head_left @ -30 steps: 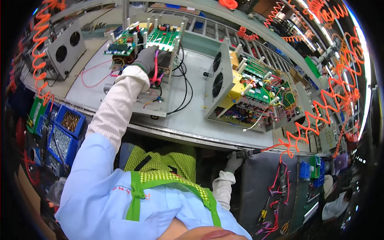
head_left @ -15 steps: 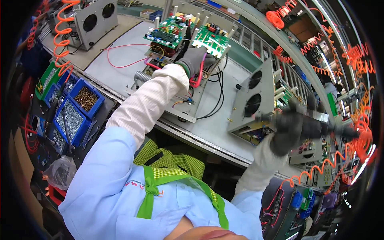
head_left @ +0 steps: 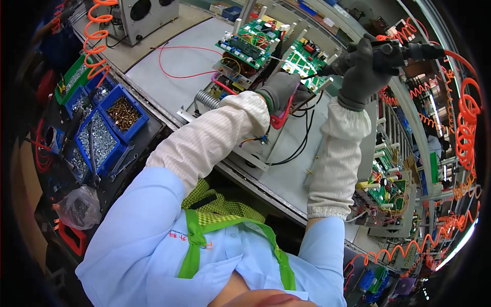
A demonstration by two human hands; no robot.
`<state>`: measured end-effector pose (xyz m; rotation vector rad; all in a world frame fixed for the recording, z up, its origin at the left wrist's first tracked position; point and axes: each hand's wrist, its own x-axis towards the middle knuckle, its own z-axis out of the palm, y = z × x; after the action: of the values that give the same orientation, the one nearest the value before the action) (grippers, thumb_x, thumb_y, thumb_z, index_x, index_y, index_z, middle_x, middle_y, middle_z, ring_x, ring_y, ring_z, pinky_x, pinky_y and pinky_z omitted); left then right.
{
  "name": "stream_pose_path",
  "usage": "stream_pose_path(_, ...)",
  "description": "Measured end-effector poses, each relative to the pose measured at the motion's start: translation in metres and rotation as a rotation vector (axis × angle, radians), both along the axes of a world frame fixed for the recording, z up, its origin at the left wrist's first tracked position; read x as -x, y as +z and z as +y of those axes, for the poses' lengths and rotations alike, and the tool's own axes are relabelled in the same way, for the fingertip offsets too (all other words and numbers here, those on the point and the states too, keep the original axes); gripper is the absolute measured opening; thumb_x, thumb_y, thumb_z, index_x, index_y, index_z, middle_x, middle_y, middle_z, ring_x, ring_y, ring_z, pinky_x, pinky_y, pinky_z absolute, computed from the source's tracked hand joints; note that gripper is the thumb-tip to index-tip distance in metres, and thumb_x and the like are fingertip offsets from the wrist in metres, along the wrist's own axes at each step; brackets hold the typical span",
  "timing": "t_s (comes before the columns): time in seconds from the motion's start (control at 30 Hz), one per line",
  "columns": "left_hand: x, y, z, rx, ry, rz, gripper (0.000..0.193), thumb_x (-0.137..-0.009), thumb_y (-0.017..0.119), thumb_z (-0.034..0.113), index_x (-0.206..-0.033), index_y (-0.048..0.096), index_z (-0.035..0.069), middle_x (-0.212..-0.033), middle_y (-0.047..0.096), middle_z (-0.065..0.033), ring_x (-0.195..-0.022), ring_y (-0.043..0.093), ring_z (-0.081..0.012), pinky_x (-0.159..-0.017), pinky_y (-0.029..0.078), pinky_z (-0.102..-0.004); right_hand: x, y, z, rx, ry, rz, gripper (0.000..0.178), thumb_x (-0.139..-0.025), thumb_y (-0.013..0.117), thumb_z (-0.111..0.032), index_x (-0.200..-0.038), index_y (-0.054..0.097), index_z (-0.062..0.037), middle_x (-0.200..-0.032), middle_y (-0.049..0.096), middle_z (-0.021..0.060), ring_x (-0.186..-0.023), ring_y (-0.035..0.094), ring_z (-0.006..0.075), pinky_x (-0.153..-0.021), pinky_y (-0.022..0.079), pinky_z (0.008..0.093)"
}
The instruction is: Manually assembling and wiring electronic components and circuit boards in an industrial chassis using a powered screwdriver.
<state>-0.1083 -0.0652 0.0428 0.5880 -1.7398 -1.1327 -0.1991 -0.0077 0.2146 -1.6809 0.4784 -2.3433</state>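
My right hand (head_left: 360, 77), in a grey glove, grips a black air screwdriver (head_left: 386, 57) fed by an orange hose. Its thin bit points left, toward a green circuit board (head_left: 303, 62) and the space just above my left hand. That left hand (head_left: 282, 92), also gloved, reaches into an open metal-framed electronic unit (head_left: 240, 77), beside a thick pink cable (head_left: 290, 110). Its fingers bend down into the unit; whatever they hold is hidden. A second green board (head_left: 248, 45) and a coiled metal spring-like part (head_left: 206, 100) sit on the unit's left side.
Blue bins of brass screws (head_left: 123, 113) and silver washers (head_left: 97, 138) stand at the left, with wrenches (head_left: 123, 162) beside them. A grey fan housing (head_left: 140, 18) is at the back left. Black cables (head_left: 302, 140) loop over the bench; another unit (head_left: 388, 179) stands right.
My right hand has swung up and left with the screwdriver, from beside the fan housing to the unit. My left hand stays at the unit; the whole view has shifted slightly.
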Motion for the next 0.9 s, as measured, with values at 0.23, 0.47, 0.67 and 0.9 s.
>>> stream_pose_path(0.23, 0.0, 0.022, 0.018, -0.895, -0.183, 0.471, 0.023, -0.101, 0.044, 0.018, -0.099, 0.055, -0.002, -0.095, 0.067, -0.0155, -0.082, 0.071, -0.0208, -0.072, 0.061, -0.0304, 0.006, 0.007, -0.016, 0.08, -0.141, 0.002, 0.024, -0.082, 0.07, -0.005, -0.101, 0.059, 0.0021, -0.071, 0.065, 0.0114, -0.052, 0.063, 0.0183, -0.048, 0.051, 0.0273)
stream_pose_path(0.47, -0.002, 0.024, 0.02, -0.793, -0.161, 0.439, 0.021, -0.101, 0.044, 0.016, -0.1, 0.056, -0.002, -0.093, 0.068, -0.0157, -0.081, 0.071, -0.0209, -0.073, 0.06, -0.0298, 0.019, -0.006, -0.021, -0.059, -0.059, 0.022, 0.031, -0.081, 0.071, -0.001, -0.105, 0.051, -0.0024, -0.074, 0.065, 0.0092, -0.057, 0.064, 0.0153, -0.053, 0.052, 0.025)
stream_pose_path(0.67, -0.002, 0.024, 0.022, -0.834, -0.196, 0.509, 0.027, -0.098, 0.052, 0.023, -0.103, 0.057, -0.004, -0.096, 0.067, -0.0169, -0.086, 0.07, -0.0208, -0.073, 0.06, -0.0299, 0.026, 0.005, -0.048, -0.141, -0.062, 0.124, 0.037, -0.079, 0.076, -0.003, -0.107, 0.052, -0.0055, -0.077, 0.057, -0.0017, -0.066, 0.055, 0.0084, -0.068, 0.05, 0.0242)
stream_pose_path(0.9, 0.0, 0.033, 0.026, -0.983, -0.126, 0.566, 0.027, -0.098, 0.05, 0.021, -0.105, 0.057, -0.004, -0.095, 0.067, -0.0164, -0.084, 0.069, -0.0223, -0.074, 0.06, -0.0305, 0.013, 0.011, -0.065, -0.119, -0.029, 0.192, 0.031, -0.079, 0.074, -0.005, -0.097, 0.05, -0.0094, -0.071, 0.055, -0.0005, -0.054, 0.054, 0.0094, -0.051, 0.045, 0.025)
